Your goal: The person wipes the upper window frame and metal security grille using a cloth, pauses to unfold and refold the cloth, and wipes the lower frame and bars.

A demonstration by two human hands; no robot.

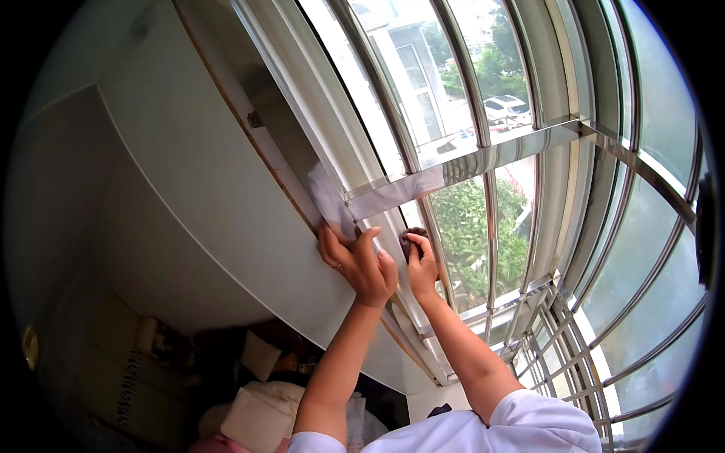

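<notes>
My left hand rests at the lower end of a whitish, blurred patch on the window frame; whether that is cloth or a reflection I cannot tell. Its thumb and fingers are bent but spread apart, a ring shows on one finger, and nothing is clearly held. Just right of it, my right hand pinches a small dark object against the frame, beside a vertical metal bar. The fingers hide part of this object. Both hands are below the wide horizontal metal rail and do not touch each other.
Metal bars cross the window at the upper right, with plants and a white car outside. A pale panel spans the left. Cushions and a dark, cluttered area lie below.
</notes>
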